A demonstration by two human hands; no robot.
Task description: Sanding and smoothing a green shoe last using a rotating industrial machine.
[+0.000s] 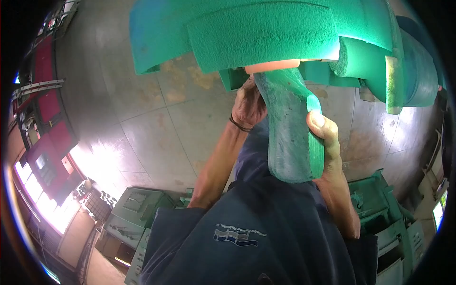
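A long grey, rounded piece (289, 137), shaped like a shoe sole or last and lit green at its upper edge, hangs from the machine toward my body. My right hand (325, 135) grips its right side, thumb pressed on the near face; the other fingers are hidden behind. At the upper left of the piece, my left hand (250, 105) is closed against its edge, its fingertips partly hidden. The far end of the piece meets an orange band (273, 66) under the rough green housing (266, 40) of the machine.
A curved green duct (373, 66) extends to the right of the housing. Green machines stand behind me, one at the lower left (135, 213) and one at the lower right (380, 202). Red panels (52, 147) line the far left above a concrete floor (142, 118).
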